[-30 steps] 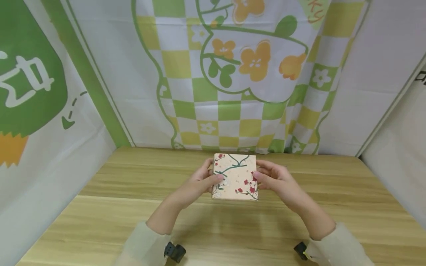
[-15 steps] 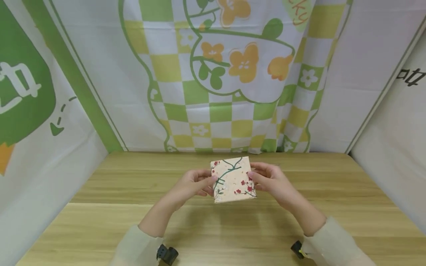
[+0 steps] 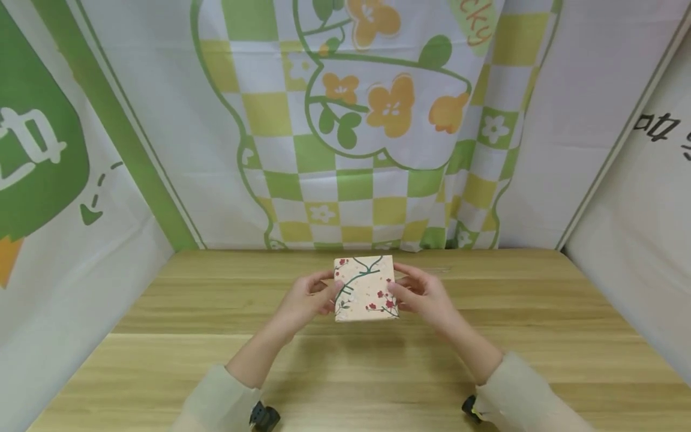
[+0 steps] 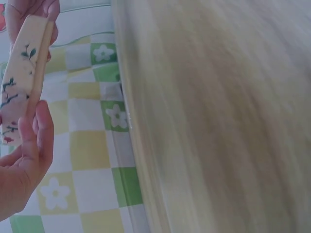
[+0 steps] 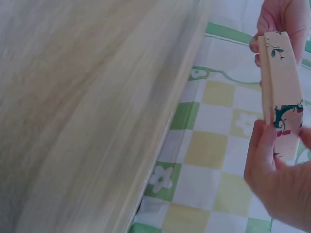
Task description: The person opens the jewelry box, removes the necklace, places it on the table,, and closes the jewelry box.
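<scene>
A flat, square cream box [image 3: 367, 294] with red blossoms and dark green branches is held above the table in the head view. My left hand [image 3: 303, 303] grips its left edge, thumb on the upper face and fingers at the side and beneath. On the opposite edge my right hand [image 3: 426, 298] holds it the same way, thumb on the face. A stepped rim runs along the side of the box [image 4: 26, 68] in the left wrist view. That rim also shows on the box [image 5: 284, 82] in the right wrist view. Its underside is hidden.
The wooden table [image 3: 178, 336] spreads below both hands. A thin, clear, narrow item [image 3: 439, 269] lies near its back edge, too faint to identify. Behind hangs a green and yellow checked cloth [image 3: 372, 204], with white cloth walls at both sides.
The box tilted briefly, its left side dipping, and is now nearly level again. It looks slightly smaller, farther from the head camera. Both hands keep hold. The head view has shifted a little.
</scene>
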Demonstrator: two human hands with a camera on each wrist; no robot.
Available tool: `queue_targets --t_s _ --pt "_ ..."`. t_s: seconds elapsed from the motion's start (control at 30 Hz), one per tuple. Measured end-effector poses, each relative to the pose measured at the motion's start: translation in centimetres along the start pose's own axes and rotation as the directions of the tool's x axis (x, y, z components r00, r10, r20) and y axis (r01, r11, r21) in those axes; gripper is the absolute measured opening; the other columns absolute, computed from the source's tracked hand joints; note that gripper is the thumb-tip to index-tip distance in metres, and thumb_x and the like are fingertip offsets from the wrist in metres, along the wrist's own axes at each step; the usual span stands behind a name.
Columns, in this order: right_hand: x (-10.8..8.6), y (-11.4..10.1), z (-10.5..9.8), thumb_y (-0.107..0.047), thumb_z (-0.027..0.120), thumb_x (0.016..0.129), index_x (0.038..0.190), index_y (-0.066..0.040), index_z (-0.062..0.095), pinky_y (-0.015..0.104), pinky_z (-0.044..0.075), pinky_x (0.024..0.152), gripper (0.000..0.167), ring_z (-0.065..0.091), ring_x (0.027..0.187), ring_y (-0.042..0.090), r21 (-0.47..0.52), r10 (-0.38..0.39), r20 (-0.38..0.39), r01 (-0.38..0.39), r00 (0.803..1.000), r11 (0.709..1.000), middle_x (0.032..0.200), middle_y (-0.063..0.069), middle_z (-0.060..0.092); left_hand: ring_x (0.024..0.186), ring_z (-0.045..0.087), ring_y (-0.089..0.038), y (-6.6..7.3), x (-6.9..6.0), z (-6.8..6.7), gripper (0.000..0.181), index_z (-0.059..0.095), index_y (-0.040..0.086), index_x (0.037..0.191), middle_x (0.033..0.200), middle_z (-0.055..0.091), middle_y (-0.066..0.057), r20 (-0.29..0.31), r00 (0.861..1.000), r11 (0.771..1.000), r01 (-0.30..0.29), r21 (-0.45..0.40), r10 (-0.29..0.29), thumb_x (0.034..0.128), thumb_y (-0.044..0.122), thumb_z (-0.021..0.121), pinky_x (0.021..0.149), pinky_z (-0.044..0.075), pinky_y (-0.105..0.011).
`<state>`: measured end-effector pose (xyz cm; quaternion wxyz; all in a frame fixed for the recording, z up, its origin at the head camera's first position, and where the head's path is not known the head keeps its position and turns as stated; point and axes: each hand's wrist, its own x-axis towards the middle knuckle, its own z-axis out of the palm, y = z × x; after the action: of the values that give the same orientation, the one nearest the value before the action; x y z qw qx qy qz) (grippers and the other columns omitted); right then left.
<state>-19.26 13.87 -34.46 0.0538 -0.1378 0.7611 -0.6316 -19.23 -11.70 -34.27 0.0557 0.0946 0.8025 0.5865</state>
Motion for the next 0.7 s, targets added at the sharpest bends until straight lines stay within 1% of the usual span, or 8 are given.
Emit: queue_targets --t_s 0.07,0.17,0.27,0.37,0.47,0.53,0.6,0.7 --pt "0.1 0.4 0.1 -0.012 0.064 0.096 0.152 -0.001 0.033 0.033 0.059 0.083 0.066 0.066 0.091 0.011 -0.02 -0.012 0.053 0.013 0.999 1.0 0.12 0.028 0.063 0.071 0.065 -0.013 -0.3 0.0 0.0 0.053 0.046 0.001 0.145 0.1 0.07 -0.018 -0.042 0.999 1.0 -0.008 0.003 0.008 0.0994 0.025 0.061 0.076 0.059 -0.038" --pt "0.4 0.9 0.4 -0.012 0.066 0.094 0.157 -0.005 0.023 0.042 0.058 0.085 0.076 0.067 0.091 0.012 -0.037 -0.026 0.143 0.032 0.989 0.999 0.118 0.029 0.063 0.069 0.065 -0.013 -0.6 0.1 -0.2 0.056 0.041 0.005 0.15 0.1 0.07 -0.019 -0.094 0.995 1.0 -0.025 0.018 0.027 0.0994 0.022 0.061 0.074 0.059 -0.039" --pt "0.7 1.3 0.7 -0.013 0.066 0.095 0.158 -0.004 0.018 0.049 0.056 0.087 0.08 0.066 0.088 0.012 -0.044 -0.031 0.198 0.041 0.98 0.998 0.115 0.029 0.064 0.068 0.067 -0.016 -1.0 0.1 -0.5 0.058 0.038 0.009 0.152 0.096 0.071 -0.019 -0.109 0.993 0.997 -0.044 0.068 0.051 0.0994 0.02 0.061 0.07 0.059 -0.04" --pt "1.3 1.7 1.2 -0.014 0.065 0.096 0.158 -0.003 0.017 0.05 0.055 0.09 0.078 0.065 0.091 0.012 -0.036 0.004 0.208 0.003 0.978 0.999 0.116 0.028 0.064 0.068 0.069 -0.019 -1.3 0.3 -0.9 0.06 0.037 0.01 0.153 0.092 0.071 -0.018 -0.096 0.993 0.991 -0.054 0.12 0.066 0.0997 0.022 0.06 0.066 0.058 -0.04" --pt "2.0 1.9 1.7 -0.013 0.063 0.097 0.158 -0.003 0.018 0.046 0.055 0.093 0.077 0.065 0.097 0.015 -0.012 0.077 0.205 -0.077 0.976 0.997 0.124 0.029 0.062 0.071 0.07 -0.021 -1.8 0.8 -1.5 0.06 0.035 0.009 0.154 0.094 0.07 -0.018 -0.063 0.997 0.992 -0.031 0.119 0.039 0.1003 0.022 0.059 0.071 0.059 -0.042" --pt "2.7 2.2 2.0 -0.013 0.063 0.097 0.158 -0.005 0.019 0.042 0.055 0.093 0.076 0.066 0.098 0.015 0.014 0.126 0.206 -0.131 0.97 0.991 0.129 0.029 0.06 0.074 0.071 -0.021 -2.3 1.2 -2.0 0.061 0.033 0.008 0.154 0.099 0.07 -0.021 -0.034 0.999 0.996 -0.006 0.088 0.009 0.1009 0.022 0.058 0.075 0.06 -0.042" --pt "3.4 2.5 2.4 -0.012 0.064 0.096 0.158 -0.005 0.02 0.038 0.056 0.091 0.076 0.065 0.095 0.014 0.041 0.167 0.207 -0.18 0.964 0.983 0.131 0.03 0.059 0.077 0.071 -0.019 -3.0 1.6 -2.5 0.061 0.031 0.006 0.155 0.104 0.068 -0.024 0.001 1.0 0.999 0.027 0.039 -0.027 0.1016 0.021 0.057 0.08 0.06 -0.043" --pt "4.3 3.4 2.7 -0.01 0.065 0.094 0.157 -0.005 0.023 0.031 0.057 0.084 0.076 0.064 0.086 0.012 0.066 0.211 0.203 -0.229 0.956 0.971 0.127 0.028 0.062 0.08 0.071 -0.018 -3.8 2.2 -3.1 0.062 0.028 0.004 0.155 0.112 0.066 -0.029 0.043 0.997 0.998 0.065 -0.024 -0.064 0.102 0.022 0.056 0.082 0.06 -0.041"
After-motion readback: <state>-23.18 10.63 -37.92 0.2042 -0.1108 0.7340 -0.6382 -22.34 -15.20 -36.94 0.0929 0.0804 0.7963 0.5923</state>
